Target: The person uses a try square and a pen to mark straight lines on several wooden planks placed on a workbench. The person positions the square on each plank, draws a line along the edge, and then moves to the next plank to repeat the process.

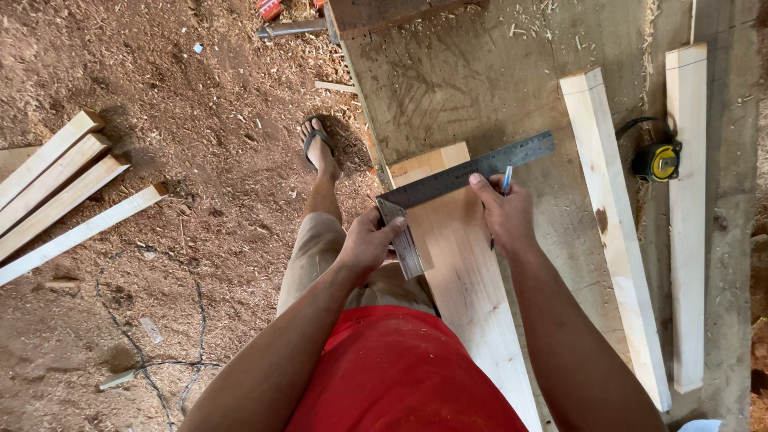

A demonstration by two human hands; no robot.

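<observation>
Plank [472,280]: pale board lying flat on the workbench [480,80], one end reaching toward the person; looks stiff, fairly heavy, dry and not slippery
Square [448,182]: steel blade lies across the plank near its far end; stock hangs against the plank's left edge; rigid, thin, likely to slide unless pressed
Left hand [366,244]: closed around the stock, pressing it to the edge
Right hand [506,212]: fingers curled on a blue pen [506,179], tip at the blade
Best grip: the stock, not the blade
Nearby: yellow tape measure [660,162] between two other planks; well apart
</observation>
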